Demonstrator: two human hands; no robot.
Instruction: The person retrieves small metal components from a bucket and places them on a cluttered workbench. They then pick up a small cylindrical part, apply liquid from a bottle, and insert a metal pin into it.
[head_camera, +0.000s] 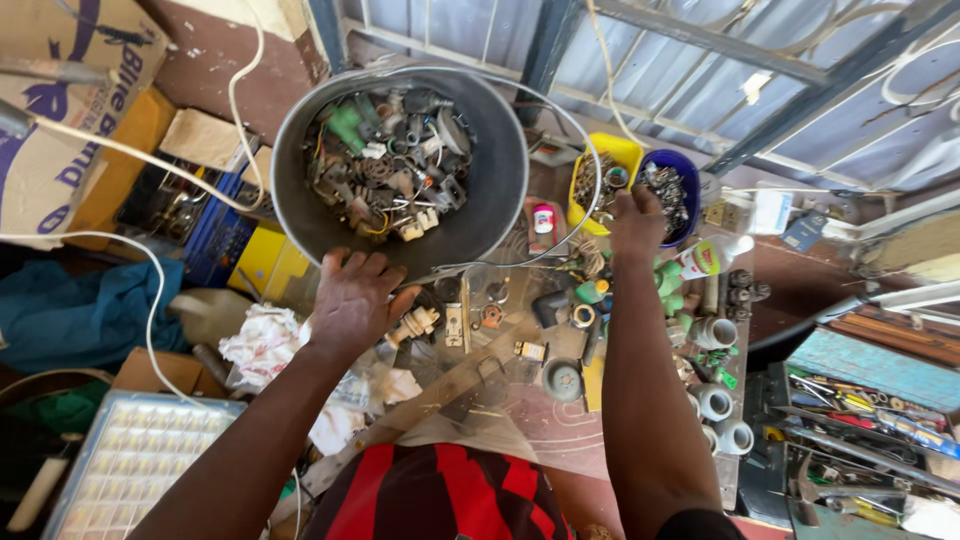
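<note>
A grey metal bucket (490, 190) is tilted toward me, showing several pipe fittings, valves and scraps of wire inside. My left hand (352, 300) grips its near rim from below. Its thin wire handle (592, 150) loops out to the right. My right hand (634, 222) reaches forward over the cluttered bench and rests where a yellow tub (620, 152) meets a blue bowl (680, 172), both holding small metal parts. Its fingers are curled and seen from behind, so what they hold is hidden.
The bench (560, 420) carries white pipe couplings (715, 400), green fittings (668, 280), a small red-capped tin (543, 220) and brass parts. Cardboard boxes (70, 110), a blue crate (215, 235) and a light panel (130, 460) stand left. An open toolbox (860, 420) sits right.
</note>
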